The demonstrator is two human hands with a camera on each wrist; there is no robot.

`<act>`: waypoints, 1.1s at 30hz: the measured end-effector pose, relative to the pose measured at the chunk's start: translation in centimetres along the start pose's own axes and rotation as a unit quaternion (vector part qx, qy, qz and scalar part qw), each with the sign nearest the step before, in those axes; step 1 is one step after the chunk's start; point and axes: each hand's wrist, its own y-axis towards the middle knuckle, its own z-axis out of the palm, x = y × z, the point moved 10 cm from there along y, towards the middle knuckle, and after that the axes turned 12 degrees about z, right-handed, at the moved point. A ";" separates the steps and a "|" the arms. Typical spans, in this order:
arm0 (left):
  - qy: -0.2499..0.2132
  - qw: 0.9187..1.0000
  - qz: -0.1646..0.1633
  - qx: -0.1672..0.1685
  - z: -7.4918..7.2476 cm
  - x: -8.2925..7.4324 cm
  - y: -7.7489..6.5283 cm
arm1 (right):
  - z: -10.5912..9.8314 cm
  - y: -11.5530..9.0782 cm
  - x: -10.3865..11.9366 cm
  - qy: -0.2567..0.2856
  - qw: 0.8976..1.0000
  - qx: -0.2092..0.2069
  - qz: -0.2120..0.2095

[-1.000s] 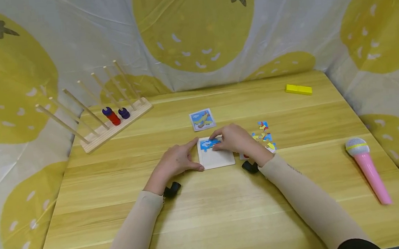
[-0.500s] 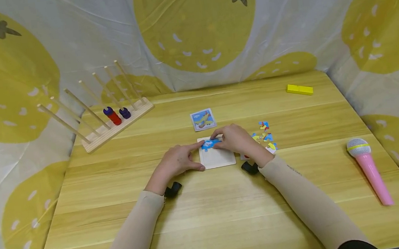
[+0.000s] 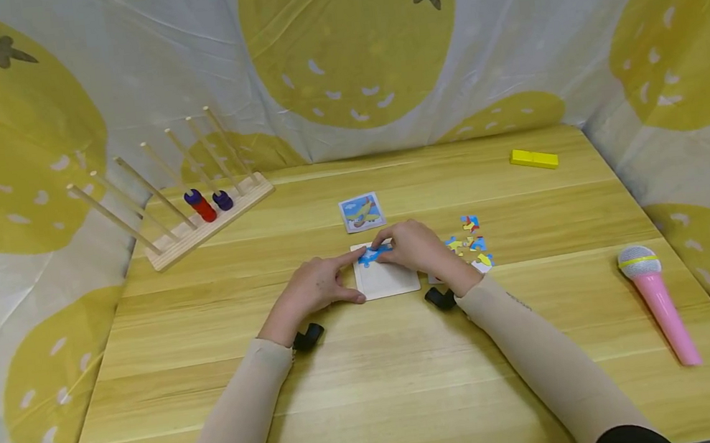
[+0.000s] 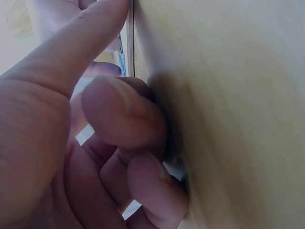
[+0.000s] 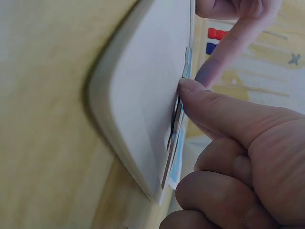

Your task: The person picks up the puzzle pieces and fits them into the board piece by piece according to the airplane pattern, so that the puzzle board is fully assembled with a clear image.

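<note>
1. Right hand (image 3: 419, 247): fingers curled, thumb and fingertips pressing the blue puzzle piece (image 3: 374, 254) onto the white tray (image 3: 387, 283) directly beneath.
2. Left hand (image 3: 316, 285): index finger extended to that piece, thumb on the tray's near-left edge.
3. Loose pieces (image 3: 471, 244) lie just right of the right hand.

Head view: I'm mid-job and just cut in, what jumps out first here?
Both hands meet at the white puzzle tray mid-table: the right hand presses blue pieces into its far edge, while the left hand steadies the tray's left side, forefinger pointing at those pieces. Loose pieces lie just right of the hands. Further off, a pink microphone lies at the right edge and a peg rack stands far left.
</note>
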 end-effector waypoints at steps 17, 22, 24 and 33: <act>0.008 0.999 -0.029 0.019 0.2 0.4 0.2 | -0.5 0.2 -0.8 -0.010 1.000 -0.012 -0.005; 0.006 1.000 -0.016 0.016 0.2 0.1 0.6 | -0.6 0.2 -0.9 -0.013 1.000 -0.018 -0.002; 0.005 1.000 -0.010 0.016 0.2 0.0 0.7 | -0.7 0.1 -1.1 -0.005 1.000 -0.019 0.003; 0.016 1.000 -0.022 0.012 0.3 0.5 0.5 | -5.5 -1.6 -6.0 0.137 0.989 -0.022 0.049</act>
